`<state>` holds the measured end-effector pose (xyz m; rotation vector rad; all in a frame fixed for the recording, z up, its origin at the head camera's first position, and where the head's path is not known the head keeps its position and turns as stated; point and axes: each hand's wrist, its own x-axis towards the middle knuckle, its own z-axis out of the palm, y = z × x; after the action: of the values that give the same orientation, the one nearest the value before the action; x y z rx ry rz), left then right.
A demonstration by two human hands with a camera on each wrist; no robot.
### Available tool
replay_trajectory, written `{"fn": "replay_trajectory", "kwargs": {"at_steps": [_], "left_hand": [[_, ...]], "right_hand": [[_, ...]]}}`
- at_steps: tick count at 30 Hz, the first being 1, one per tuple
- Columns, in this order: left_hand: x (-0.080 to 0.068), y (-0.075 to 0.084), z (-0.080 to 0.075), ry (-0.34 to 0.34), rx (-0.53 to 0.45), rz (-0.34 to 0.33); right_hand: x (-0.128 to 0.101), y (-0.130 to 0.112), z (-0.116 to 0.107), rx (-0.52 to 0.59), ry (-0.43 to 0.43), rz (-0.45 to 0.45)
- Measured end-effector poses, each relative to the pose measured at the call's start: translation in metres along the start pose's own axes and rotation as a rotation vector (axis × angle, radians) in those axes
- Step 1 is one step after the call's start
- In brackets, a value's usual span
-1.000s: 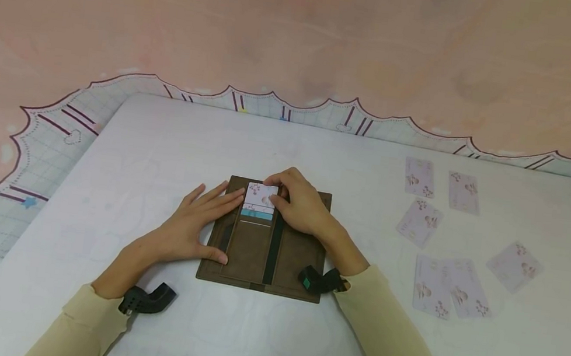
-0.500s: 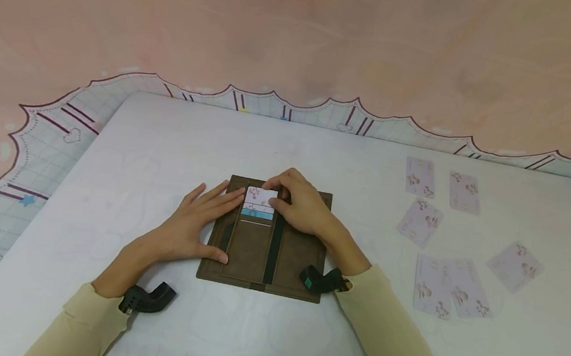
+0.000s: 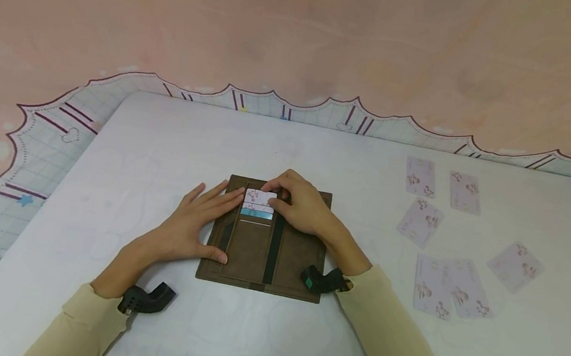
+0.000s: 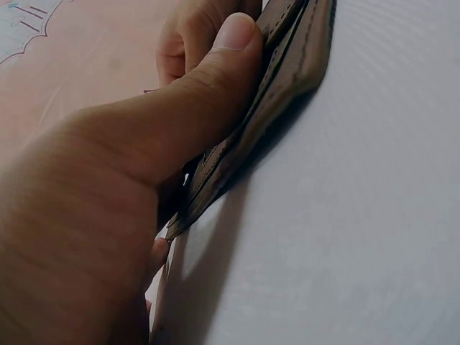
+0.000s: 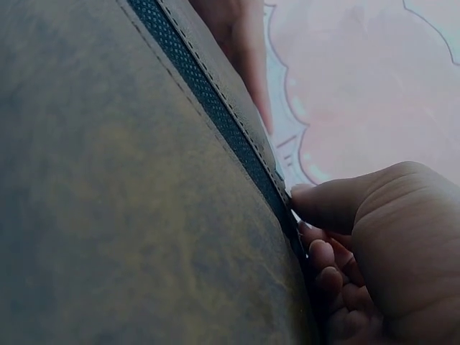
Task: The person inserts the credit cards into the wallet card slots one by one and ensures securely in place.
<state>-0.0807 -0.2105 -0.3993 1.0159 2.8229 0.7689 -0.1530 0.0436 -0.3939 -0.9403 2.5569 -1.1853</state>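
- An open brown wallet [image 3: 301, 247] lies flat near the middle of the white table [image 3: 163, 140].
- The left hand [image 3: 196, 220] rests on the wallet's left side, fingers straight and spread, gripping nothing; its thumb presses the near left part, and the left wrist view shows that thumb lying over the leather edge.
- The right hand [image 3: 301, 203] pinches a patterned card [image 3: 256, 196], thumb at its right side and index finger at its far edge.
- That card stands partly out of the far end of the wallet's left panel, with a blue strip [image 3: 257, 214] showing on its near side.
- A dark band [image 3: 272, 256] runs from near to far just right of that panel.
- To the right, well apart from the wallet, lie six loose cards: two side by side at the far end [image 3: 420, 177] [image 3: 465, 193], a tilted one [image 3: 420, 223] just nearer, a touching pair nearest [image 3: 430, 285] [image 3: 467, 288], and one farthest right [image 3: 515, 267].
- A black device [image 3: 145, 298] sits on the left wrist, another [image 3: 324, 280] on the right.
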Motion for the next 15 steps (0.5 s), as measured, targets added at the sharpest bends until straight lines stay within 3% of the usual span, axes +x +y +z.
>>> {"fn": "replay_trajectory", "kwargs": {"at_steps": [15], "left_hand": [[0.0,0.0007,-0.0008,0.004,-0.01,0.008]], "right_hand": [[-0.0005,0.0013,-0.0015,0.026,-0.016,-0.041]]}}
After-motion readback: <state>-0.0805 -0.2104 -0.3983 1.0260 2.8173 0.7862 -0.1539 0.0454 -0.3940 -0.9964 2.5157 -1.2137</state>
